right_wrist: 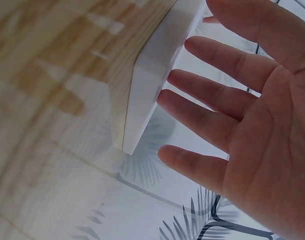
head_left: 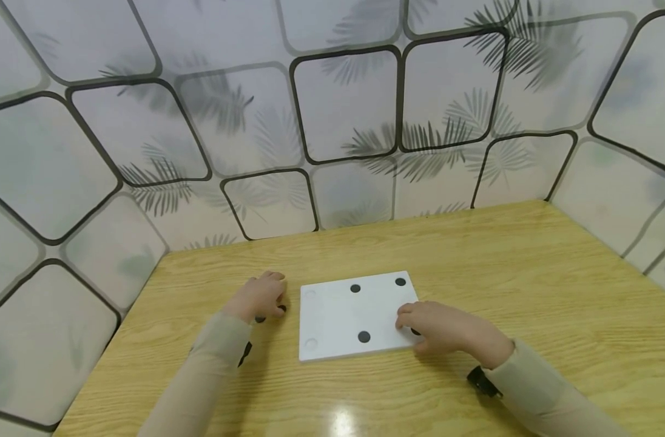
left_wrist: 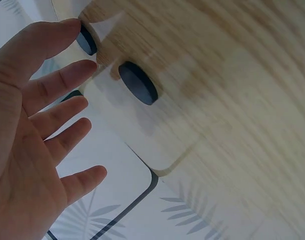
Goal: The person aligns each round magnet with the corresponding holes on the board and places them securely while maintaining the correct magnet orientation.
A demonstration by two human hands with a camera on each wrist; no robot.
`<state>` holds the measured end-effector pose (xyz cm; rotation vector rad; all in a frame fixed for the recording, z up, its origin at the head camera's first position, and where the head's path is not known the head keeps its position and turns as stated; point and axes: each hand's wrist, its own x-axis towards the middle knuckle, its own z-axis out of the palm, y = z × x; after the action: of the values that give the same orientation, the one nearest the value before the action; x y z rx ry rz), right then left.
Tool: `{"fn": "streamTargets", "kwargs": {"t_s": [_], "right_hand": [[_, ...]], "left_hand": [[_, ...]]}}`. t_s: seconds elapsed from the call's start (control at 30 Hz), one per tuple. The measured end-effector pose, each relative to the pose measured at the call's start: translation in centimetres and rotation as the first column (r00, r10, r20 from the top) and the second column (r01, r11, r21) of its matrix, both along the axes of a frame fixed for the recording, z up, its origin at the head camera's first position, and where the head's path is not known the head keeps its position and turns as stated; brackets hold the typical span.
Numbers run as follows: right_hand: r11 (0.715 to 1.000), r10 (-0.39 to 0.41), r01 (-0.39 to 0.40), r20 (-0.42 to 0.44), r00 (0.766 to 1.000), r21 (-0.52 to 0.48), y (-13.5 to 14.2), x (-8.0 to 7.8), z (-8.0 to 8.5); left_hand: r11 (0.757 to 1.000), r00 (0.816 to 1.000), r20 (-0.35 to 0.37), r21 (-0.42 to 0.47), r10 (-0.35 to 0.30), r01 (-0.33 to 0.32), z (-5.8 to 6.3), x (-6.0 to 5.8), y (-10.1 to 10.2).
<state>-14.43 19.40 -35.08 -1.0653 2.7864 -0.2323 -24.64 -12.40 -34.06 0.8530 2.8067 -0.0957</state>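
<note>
A white rectangular board [head_left: 332, 315] lies flat on the table. Dark round discs sit on its middle and right side, among them a disc [head_left: 363, 336] near the front edge. Two pale round marks show on its left side. My right hand [head_left: 438, 328] is at the board's right end, fingers loosely extended over the edge and gripping nothing; it partly covers one disc. Left of the board, my left hand [head_left: 261, 296] hovers by two loose black discs. In the left wrist view its fingers are spread beside a thick black disc [left_wrist: 137, 82], with the second near the thumb tip.
The wood-grain table [head_left: 502, 261] extends to both sides of the board. Behind and beside it stands a patterned covering [head_left: 343, 109] with leaf prints and dark outlines. A black band with a small device [head_left: 482, 382] is on the right wrist.
</note>
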Motion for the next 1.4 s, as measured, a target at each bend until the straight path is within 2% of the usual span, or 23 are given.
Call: {"fn": "streamTargets", "kwargs": {"t_s": [0.27, 0.43, 0.73, 1.03, 1.4], "right_hand": [[1.0, 0.012, -0.012, -0.012, 1.0, -0.007, 0.12, 0.03, 0.01], [1.0, 0.024, -0.024, -0.025, 0.999, -0.006, 0.11, 0.04, -0.05], [1.0, -0.017, 0.016, 0.023, 1.0, 0.005, -0.09, 0.11, 0.07], [1.0, -0.019, 0.019, 0.03, 0.999, -0.002, -0.08, 0.11, 0.1], [0.999, -0.032, 0.031, 0.042, 0.999, 0.004, -0.04, 0.01, 0.09]], "left_hand": [[0.999, 1.0, 0.023, 0.036, 0.019, -0.02, -0.17, 0.14, -0.18], [0.999, 0.999, 0.026, 0.028, 0.018, -0.018, -0.38, 0.1, -0.14], [0.999, 0.999, 0.048, 0.027, 0.019, -0.021, -0.57, 0.04, 0.1], [0.999, 1.0, 0.016, 0.029, -0.017, 0.016, -0.34, 0.17, 0.24], [0.999, 0.999, -0.027, 0.017, -0.047, 0.047, -0.41, -0.49, 0.66]]}}
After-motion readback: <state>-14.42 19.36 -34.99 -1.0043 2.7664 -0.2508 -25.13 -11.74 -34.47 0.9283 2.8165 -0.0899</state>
